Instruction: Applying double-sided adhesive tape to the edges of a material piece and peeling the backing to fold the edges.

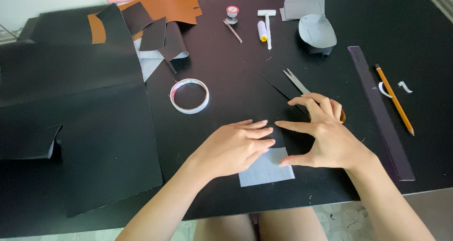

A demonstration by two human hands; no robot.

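A matt grey leather-like piece [267, 168] lies on the smooth black table [236, 71], near glossy tape [189, 95].

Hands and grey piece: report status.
Left hand flat on grey piece. Right hand open, thumb on its edge. Scissors just behind right hand.

Pale grey-blue patch [267, 169], black table [226, 57], tan leather [172, 7], purple ruler [380, 111], yellow pencil [395, 102].

A leathercraft workbench — leather offcuts [155, 19], tape roll [189, 95], ruler [381, 111] and mallet [267, 26] on a black table [236, 71].
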